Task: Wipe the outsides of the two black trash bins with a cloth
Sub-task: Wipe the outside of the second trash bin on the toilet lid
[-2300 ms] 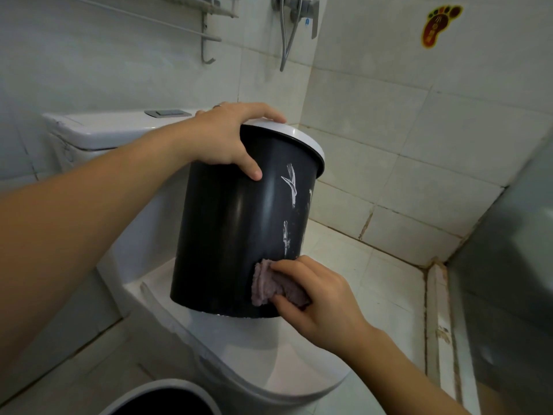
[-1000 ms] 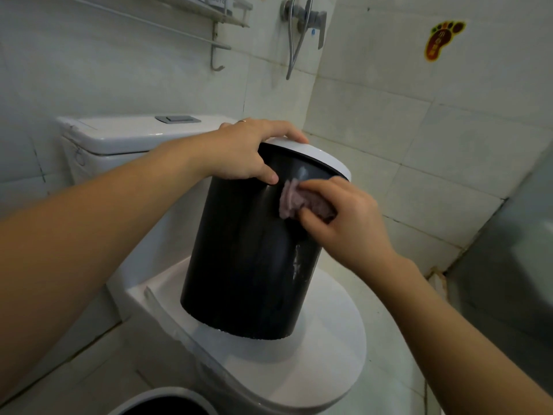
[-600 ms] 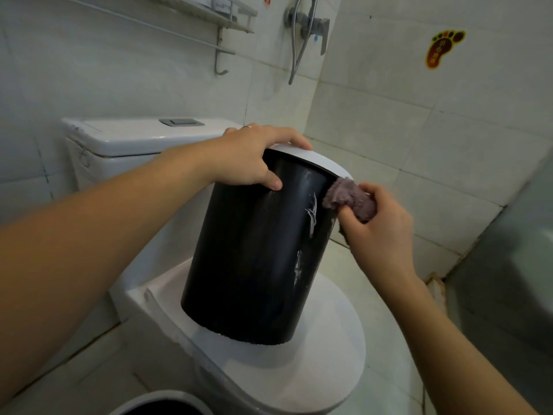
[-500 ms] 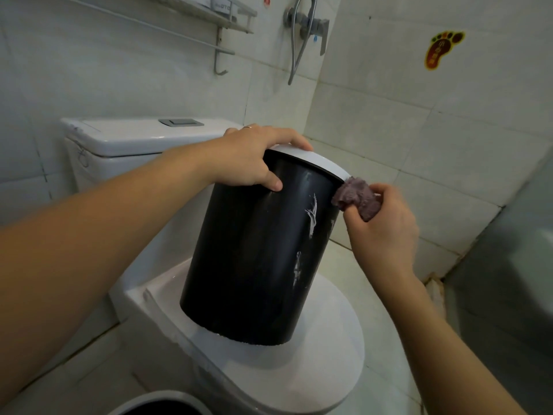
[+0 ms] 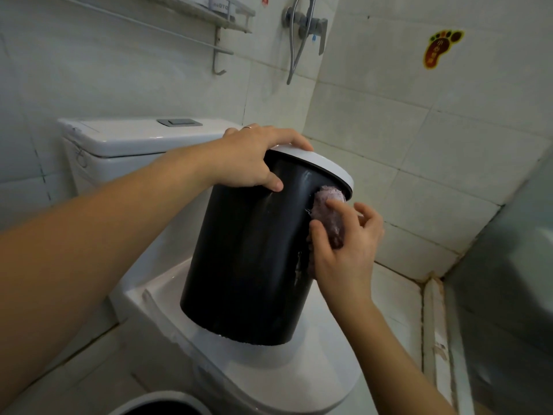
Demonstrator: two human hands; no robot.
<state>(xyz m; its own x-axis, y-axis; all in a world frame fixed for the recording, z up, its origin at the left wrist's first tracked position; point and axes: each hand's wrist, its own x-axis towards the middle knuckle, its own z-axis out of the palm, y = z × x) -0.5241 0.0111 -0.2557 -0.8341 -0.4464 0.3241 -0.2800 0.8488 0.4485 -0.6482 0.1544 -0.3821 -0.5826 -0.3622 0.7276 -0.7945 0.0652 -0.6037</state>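
Observation:
A black trash bin with a white rim stands tilted on the closed toilet lid. My left hand grips its rim at the top, thumb on the black wall. My right hand presses a pinkish cloth against the bin's right side just under the rim. White smears show on the wall near the cloth and lower down. The white rim of a second black bin peeks in at the bottom edge; most of it is out of frame.
The toilet tank stands behind the bin. A shower valve with hose and a metal shelf hang on the tiled wall. A foot-shaped sticker is on the right wall. A glass panel closes off the right side.
My right hand brought the cloth from off the rim's right edge back onto the bin's side and slid it downward. The left hand kept its hold on the rim.

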